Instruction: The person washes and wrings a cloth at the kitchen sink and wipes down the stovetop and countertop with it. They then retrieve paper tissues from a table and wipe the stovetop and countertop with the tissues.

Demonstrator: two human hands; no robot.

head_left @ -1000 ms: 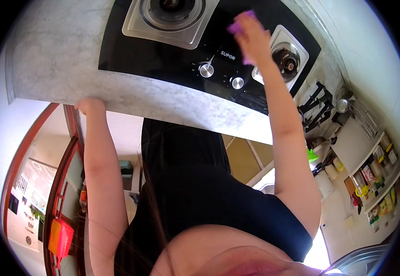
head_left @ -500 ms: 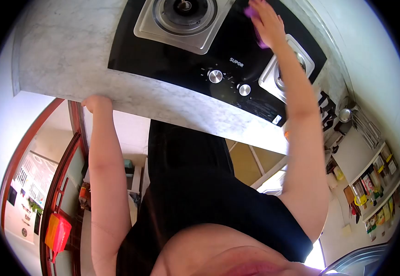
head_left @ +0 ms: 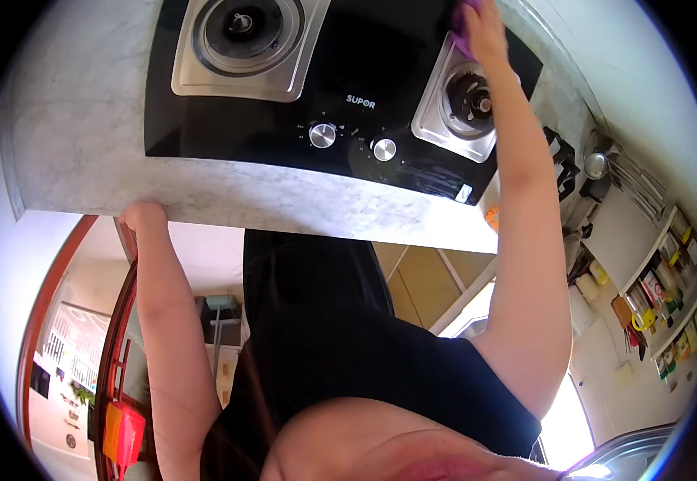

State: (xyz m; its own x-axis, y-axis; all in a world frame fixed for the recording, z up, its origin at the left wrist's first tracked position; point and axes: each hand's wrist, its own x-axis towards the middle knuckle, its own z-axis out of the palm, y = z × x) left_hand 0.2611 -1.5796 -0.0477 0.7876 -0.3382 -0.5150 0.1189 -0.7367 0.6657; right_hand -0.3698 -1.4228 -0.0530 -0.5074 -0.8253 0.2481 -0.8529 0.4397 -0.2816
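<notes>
My right hand (head_left: 486,38) presses a purple cloth (head_left: 465,32) against the far right part of the black gas stove (head_left: 388,60). The cloth is bunched under the fingers, just beyond the right burner's metal tray (head_left: 433,112). The right burner (head_left: 467,100) is bare, with no pot grate on it. My left hand (head_left: 144,215) is curled at the front edge of the marble countertop (head_left: 84,132); its fingertips are hidden. Two silver knobs, the left knob (head_left: 322,135) and the right knob (head_left: 384,150), sit on the stove's front.
On the left of the stove is a larger burner (head_left: 244,28) without a grate. Ladles (head_left: 596,165) and a rack with packets (head_left: 665,289) stand at the right. A red bag (head_left: 123,433) hangs by the wood-framed door at the lower left.
My right hand has slid the purple cloth right, to behind the right burner, uncovering that burner. The view has shifted, so the stove sits further left.
</notes>
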